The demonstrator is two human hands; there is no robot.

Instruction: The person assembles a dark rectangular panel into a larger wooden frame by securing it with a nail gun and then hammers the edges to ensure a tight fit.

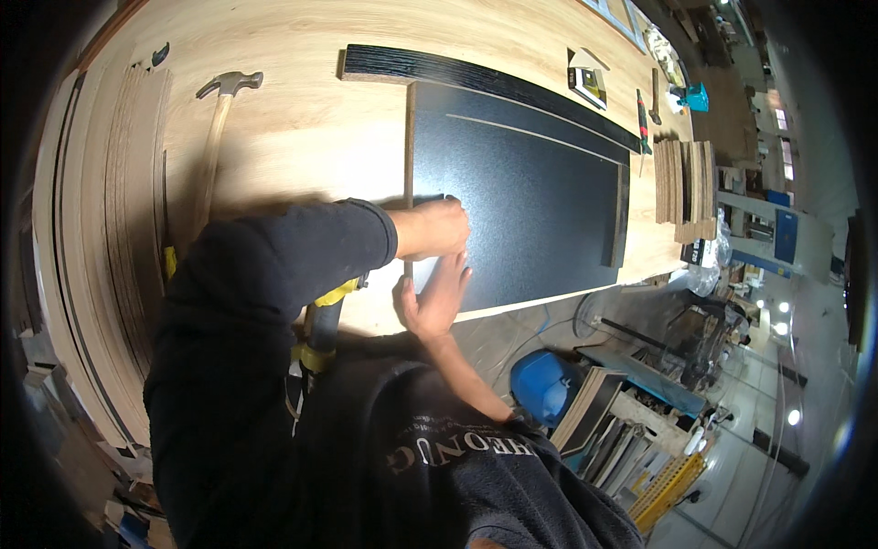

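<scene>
A dark-faced board panel [535, 206] lies flat on the wood-grain bench. My left hand [439, 225], fingers curled, rests at its left end; whether something is inside the fingers is hidden. A small dark piece [429, 199] shows beside that hand. My right hand [439, 295] lies on the panel's near left corner, fingers extended and their tips beside or under my left hand. Along the far edge of the panel runs a black wood-grain strip [480, 79]. A shorter dark strip [617, 216] lies across the right end.
A claw hammer [226, 84] lies at the left near stacked boards [127, 178]. A yellow and black tool [329, 302] is partly behind my left sleeve. To the right are a small box [587, 82], a red and black tool [643, 120] and stacked board pieces [682, 182].
</scene>
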